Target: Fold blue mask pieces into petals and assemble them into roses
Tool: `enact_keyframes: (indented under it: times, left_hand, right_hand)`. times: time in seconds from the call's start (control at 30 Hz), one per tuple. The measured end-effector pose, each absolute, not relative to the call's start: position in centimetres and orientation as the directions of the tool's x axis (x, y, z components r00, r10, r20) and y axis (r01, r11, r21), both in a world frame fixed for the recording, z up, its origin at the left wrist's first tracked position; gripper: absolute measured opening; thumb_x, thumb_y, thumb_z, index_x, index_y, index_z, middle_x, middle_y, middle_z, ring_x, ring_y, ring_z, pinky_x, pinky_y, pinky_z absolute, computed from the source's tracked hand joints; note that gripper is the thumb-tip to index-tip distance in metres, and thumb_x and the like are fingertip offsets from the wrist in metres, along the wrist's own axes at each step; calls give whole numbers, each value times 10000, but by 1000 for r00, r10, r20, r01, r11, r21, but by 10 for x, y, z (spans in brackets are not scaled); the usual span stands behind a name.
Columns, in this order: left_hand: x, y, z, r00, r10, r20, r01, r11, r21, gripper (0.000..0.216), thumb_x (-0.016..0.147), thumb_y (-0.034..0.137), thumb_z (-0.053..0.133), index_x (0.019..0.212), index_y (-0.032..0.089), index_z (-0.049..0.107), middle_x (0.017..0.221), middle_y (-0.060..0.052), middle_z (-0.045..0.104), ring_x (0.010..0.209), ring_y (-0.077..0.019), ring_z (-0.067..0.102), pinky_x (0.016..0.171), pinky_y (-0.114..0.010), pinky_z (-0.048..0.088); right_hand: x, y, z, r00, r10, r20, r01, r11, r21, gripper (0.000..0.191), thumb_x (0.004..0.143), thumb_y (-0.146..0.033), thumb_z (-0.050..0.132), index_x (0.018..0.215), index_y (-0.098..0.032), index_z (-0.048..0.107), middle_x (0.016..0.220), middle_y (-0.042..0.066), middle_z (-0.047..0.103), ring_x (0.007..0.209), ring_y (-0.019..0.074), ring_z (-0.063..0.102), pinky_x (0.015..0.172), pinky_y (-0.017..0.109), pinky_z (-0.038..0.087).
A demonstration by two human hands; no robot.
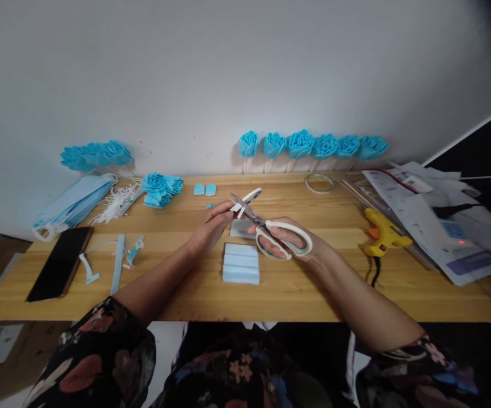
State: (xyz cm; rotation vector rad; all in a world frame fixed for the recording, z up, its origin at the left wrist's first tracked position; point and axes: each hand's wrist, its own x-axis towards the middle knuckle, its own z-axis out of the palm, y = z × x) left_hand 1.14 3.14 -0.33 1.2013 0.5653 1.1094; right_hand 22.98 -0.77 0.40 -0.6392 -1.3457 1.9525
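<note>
My right hand grips white-handled scissors, whose blades point up and left toward my left hand. My left hand pinches a thin white strip at the blade tips. Both hands hover over a wooden table. Just below them lies a small stack of light blue folded pieces, with another pale piece behind it.
Blue fabric roses line the wall, more lie at the left. Face masks, white ear loops, a black phone and blue scraps sit left. A yellow glue gun, a white ring and papers sit right.
</note>
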Motion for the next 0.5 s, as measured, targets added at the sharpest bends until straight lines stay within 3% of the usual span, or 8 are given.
enact_keyframes:
  times: [0.23, 0.5]
  left_hand:
    - [10, 33, -4, 411, 891, 193, -261, -88, 961, 265, 830, 428, 713, 880, 177, 778, 800, -48, 714, 732, -157, 625, 749, -294, 492]
    - [11, 38, -2, 274, 955, 118, -392, -1, 920, 247, 764, 397, 771, 871, 174, 770, 719, -18, 678, 671, -124, 579, 692, -263, 451]
  right_hand:
    - [228, -10, 11, -643, 765, -43, -231, -247, -941, 493, 831, -527, 690, 1093, -110, 666, 660, -26, 567, 402, 32, 414, 365, 180, 253]
    - [227, -12, 14, -625, 778, -61, -106, -163, -981, 538, 770, -549, 744, 1093, -124, 680, 678, -26, 574, 445, 26, 426, 390, 166, 294]
